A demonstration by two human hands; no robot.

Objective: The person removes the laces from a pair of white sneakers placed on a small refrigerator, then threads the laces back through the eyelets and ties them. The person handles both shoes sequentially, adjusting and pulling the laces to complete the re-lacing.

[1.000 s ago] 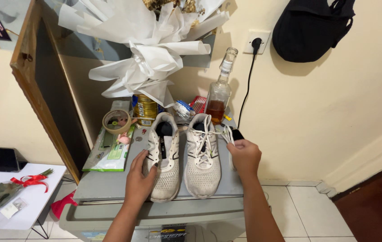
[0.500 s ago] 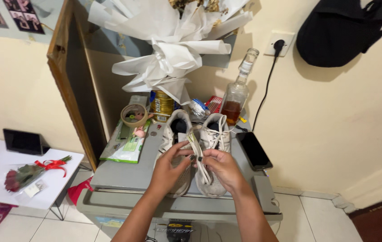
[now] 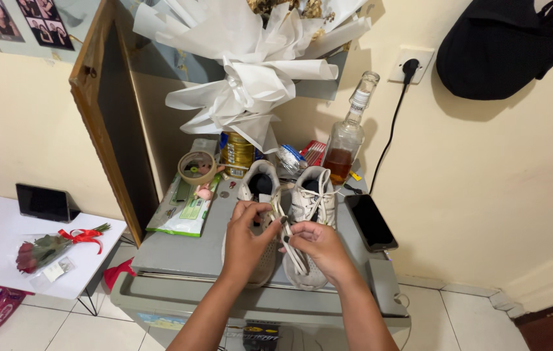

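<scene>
L hand (image 3: 245, 235) & R hand (image 3: 315, 246) pinching white shoelace (image 3: 287, 236), over white sneakers (image 3: 312, 200)

Home: bouquet (image 3: 250, 71), wall photos (image 3: 33, 23), mini fridge (image 3: 179, 253).

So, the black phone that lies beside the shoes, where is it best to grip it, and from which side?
Probably by its two long edges, coming from above and from the right. The black phone lies flat, screen up, on the grey top, so only the thin edges offer purchase. Its left edge sits close to the right shoe; the right side looks freer.
</scene>
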